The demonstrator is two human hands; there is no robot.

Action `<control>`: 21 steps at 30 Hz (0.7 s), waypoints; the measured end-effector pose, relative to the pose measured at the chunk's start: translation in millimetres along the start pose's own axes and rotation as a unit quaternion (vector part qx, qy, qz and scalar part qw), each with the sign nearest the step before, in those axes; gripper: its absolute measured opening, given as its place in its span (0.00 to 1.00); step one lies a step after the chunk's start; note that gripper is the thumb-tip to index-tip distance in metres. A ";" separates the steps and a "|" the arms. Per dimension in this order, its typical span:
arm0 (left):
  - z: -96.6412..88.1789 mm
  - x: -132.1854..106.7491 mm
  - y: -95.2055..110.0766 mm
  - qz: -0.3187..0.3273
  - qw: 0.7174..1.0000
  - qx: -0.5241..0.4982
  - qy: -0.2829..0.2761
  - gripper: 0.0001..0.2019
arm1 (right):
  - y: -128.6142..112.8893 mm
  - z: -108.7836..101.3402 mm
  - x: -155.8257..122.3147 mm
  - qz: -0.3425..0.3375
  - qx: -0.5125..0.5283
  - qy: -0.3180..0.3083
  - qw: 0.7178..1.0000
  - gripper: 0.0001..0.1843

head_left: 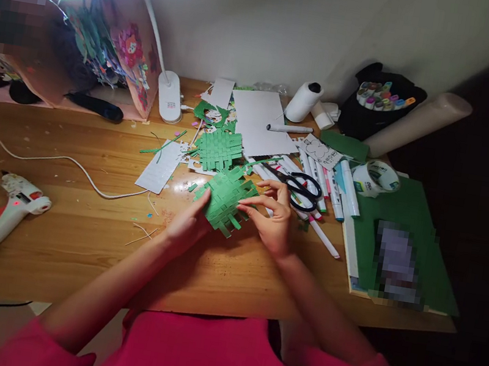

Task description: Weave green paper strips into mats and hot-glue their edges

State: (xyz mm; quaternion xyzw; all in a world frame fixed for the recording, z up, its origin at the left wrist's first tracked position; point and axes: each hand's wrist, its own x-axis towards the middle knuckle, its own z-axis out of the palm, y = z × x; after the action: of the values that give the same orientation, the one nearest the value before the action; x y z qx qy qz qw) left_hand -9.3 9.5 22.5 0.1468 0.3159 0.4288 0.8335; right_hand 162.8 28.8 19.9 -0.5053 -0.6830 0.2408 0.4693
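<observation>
Both my hands hold a woven mat of green paper strips just above the wooden desk. My left hand grips its lower left edge, with the thumb on top of the weave. My right hand pinches the right edge, fingers bent on the strip ends. A second woven green mat lies flat on the desk a little farther back, untouched.
Black-handled scissors and several markers lie right of my hands. A white glue gun with its cable sits at the left. White paper sheets, a tape roll, a green board, a marker case and a desk lamp stand behind.
</observation>
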 end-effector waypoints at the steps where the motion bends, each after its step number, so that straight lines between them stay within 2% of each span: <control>1: -0.6 0.1 -0.6 0.006 1.000 0.003 -0.002 0.23 | -0.2 0.9 0.0 -0.003 0.000 -0.005 1.000 0.04; 8: -0.8 3.1 -5.1 0.038 0.999 -0.011 0.003 0.21 | 4.8 7.9 0.0 -0.036 -0.047 0.005 0.998 0.03; 11: -1.2 5.3 -5.2 0.058 0.998 -0.023 0.020 0.21 | 15.7 4.3 4.9 0.031 0.050 0.061 0.996 0.03; 13: -1.5 6.1 -3.8 0.075 0.996 -0.029 0.038 0.20 | 27.5 -3.2 10.5 0.091 0.136 0.115 0.980 0.04; 15: -2.0 6.2 -1.8 0.085 0.994 -0.035 0.058 0.20 | 40.5 -13.9 16.6 0.124 0.178 0.146 0.965 0.06; 19: -7.0 6.2 -0.3 0.103 0.991 -0.034 0.082 0.20 | 57.0 -33.4 26.1 0.161 0.228 0.174 0.944 0.09; 21: -11.9 6.4 -1.4 0.116 0.989 -0.021 0.089 0.19 | 56.1 -35.6 27.4 0.170 0.247 0.161 0.940 0.13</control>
State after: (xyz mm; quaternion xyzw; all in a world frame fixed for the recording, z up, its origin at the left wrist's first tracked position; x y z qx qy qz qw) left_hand -13.4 13.5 10.2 0.1263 0.3605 0.5408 0.7495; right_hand 218.9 69.6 1.5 -0.5143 -0.4213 0.3933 0.6351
